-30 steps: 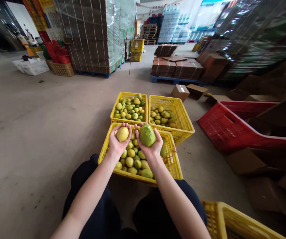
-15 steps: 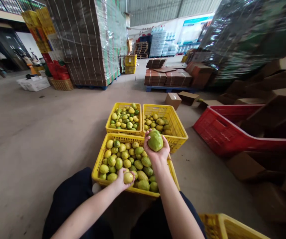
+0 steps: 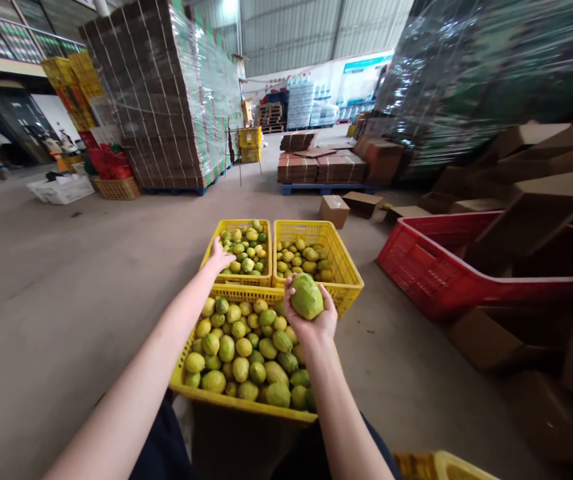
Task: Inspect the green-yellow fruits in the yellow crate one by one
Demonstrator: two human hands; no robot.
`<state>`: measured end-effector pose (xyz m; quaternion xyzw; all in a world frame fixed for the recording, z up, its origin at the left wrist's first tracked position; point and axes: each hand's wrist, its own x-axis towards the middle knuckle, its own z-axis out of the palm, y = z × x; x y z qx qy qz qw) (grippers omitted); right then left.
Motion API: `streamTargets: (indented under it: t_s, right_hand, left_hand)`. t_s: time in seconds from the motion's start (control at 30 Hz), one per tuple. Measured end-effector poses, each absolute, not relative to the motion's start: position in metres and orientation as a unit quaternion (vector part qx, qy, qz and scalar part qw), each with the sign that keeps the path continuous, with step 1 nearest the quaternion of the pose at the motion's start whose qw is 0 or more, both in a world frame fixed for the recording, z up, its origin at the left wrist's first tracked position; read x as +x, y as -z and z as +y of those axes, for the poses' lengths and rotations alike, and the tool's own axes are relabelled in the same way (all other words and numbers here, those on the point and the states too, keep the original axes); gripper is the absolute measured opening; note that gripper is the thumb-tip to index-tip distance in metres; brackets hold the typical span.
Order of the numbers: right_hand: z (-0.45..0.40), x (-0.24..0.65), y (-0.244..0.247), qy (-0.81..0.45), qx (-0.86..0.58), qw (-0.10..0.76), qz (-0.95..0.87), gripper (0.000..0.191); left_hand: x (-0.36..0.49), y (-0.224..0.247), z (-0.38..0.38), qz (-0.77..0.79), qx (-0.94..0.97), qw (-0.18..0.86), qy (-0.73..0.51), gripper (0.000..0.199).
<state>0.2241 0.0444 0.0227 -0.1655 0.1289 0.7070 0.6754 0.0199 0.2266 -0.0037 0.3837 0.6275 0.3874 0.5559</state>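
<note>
My right hand (image 3: 314, 317) is wrapped round a large green fruit (image 3: 307, 296), held over the right edge of the near yellow crate (image 3: 246, 403). That crate is full of yellow and green lemon-like fruits (image 3: 241, 369). My left hand (image 3: 220, 257) reaches over the left side of the back-left yellow crate (image 3: 270, 253), its fingers spread and no fruit seen in it. Smaller fruits (image 3: 248, 265) fill that crate beside the hand. The back-right yellow crate (image 3: 349, 267) holds more yellowish fruits (image 3: 310, 254) in its lower part.
A red crate (image 3: 416, 267) with cardboard in it stands at the right, among open boxes (image 3: 491, 337). Ahead are a small carton (image 3: 334, 210) and flattened cardboard on a blue pallet (image 3: 321, 189). Wrapped stacks rise behind. Part of another yellow crate (image 3: 436, 465) shows at bottom right.
My left hand has moved forward from the near crate to the back-left crate and let go of its yellow fruit. My right hand still holds the green fruit. The view has shifted slightly.
</note>
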Motion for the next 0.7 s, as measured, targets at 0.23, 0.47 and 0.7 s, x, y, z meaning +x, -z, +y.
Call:
streamTargets:
  t_s: [0.23,0.47,0.7]
  right_hand:
    - [0.049,0.227,-0.019,-0.714,-0.173,0.669,0.115,0.032]
    - [0.047,0.21,-0.01,-0.724,-0.238,0.642,0.087,0.025]
    - [0.023,0.172,0.035,-0.721,-0.393,0.566,0.076,0.016]
  left_hand:
    - [-0.012,0.062,0.148,0.661,0.526,0.528,-0.091,0.043]
    - [-0.022,0.084,0.081,0.605,0.678,0.396,0.137,0.028]
    - [-0.02,0.081,0.074,0.553,0.753,0.292,0.207,0.04]
